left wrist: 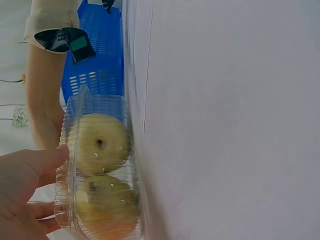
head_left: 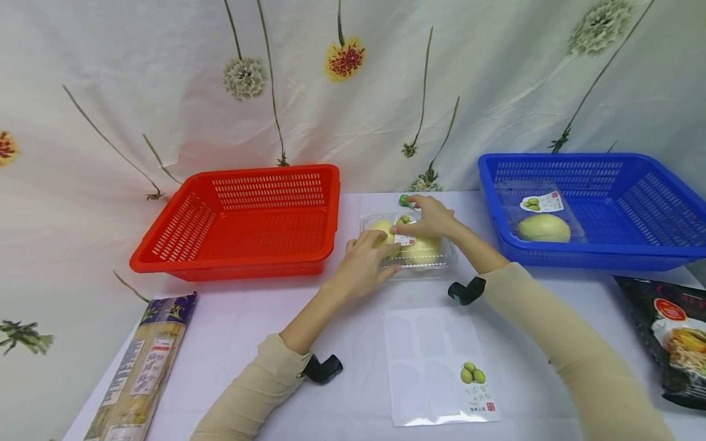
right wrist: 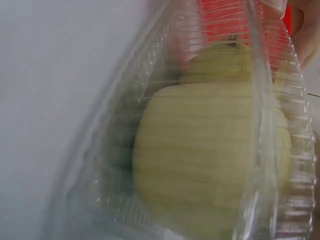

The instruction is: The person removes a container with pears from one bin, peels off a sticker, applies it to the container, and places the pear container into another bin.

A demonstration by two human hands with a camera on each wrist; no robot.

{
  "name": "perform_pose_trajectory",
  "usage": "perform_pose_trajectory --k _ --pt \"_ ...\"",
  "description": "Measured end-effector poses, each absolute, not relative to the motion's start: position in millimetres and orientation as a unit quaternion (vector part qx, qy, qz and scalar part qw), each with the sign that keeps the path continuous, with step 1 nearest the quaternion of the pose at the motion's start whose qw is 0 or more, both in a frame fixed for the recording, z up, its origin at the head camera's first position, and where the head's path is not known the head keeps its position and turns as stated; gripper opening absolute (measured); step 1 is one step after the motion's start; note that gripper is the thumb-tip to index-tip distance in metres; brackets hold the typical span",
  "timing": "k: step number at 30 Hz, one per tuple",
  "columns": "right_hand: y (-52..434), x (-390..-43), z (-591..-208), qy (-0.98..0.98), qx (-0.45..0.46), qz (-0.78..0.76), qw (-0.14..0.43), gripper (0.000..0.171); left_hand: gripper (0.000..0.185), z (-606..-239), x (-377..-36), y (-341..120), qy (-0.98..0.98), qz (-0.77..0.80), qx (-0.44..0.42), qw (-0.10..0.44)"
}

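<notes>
A clear plastic clamshell box with pale yellow, pear-like fruits inside sits between the baskets, its lid down. On top of it lies a white label printed with green fruits. My left hand rests on the box's left part, fingers spread, with the thumb on the lid's near edge. My right hand reaches over from the right, its fingers touching the lid at the label and toward the far side. In the right wrist view, a fruit fills the box up close; most of the right hand is hidden there.
A red basket stands at left, a blue basket at right. Another labelled clamshell box with fruit lies in the blue one. In front is a label sheet. Noodle packs lie at left, a black food packet at right.
</notes>
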State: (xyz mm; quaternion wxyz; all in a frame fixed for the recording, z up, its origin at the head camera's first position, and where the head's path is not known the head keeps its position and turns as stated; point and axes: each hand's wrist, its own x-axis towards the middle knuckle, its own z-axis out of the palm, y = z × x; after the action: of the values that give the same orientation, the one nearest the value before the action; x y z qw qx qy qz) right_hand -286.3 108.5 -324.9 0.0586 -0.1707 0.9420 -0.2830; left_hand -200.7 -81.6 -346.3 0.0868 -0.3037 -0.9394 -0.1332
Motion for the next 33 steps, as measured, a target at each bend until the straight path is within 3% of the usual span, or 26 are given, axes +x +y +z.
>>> perform_pose_trajectory --k 8,17,33 --pt "111.2 -292.0 -329.4 0.934 -0.101 -0.339 0.055 0.069 0.041 -347.1 -200.0 -80.1 -0.939 -0.138 -0.301 0.089" --pt "131.8 -281.1 -328.9 0.915 -0.104 -0.383 0.068 0.069 0.040 -347.5 -200.0 -78.7 -0.938 -0.143 -0.302 0.089" --pt "135.7 -248.9 -325.3 0.919 -0.173 -0.343 0.084 0.097 0.038 -340.3 -219.2 -76.2 -0.941 -0.213 -0.247 0.091"
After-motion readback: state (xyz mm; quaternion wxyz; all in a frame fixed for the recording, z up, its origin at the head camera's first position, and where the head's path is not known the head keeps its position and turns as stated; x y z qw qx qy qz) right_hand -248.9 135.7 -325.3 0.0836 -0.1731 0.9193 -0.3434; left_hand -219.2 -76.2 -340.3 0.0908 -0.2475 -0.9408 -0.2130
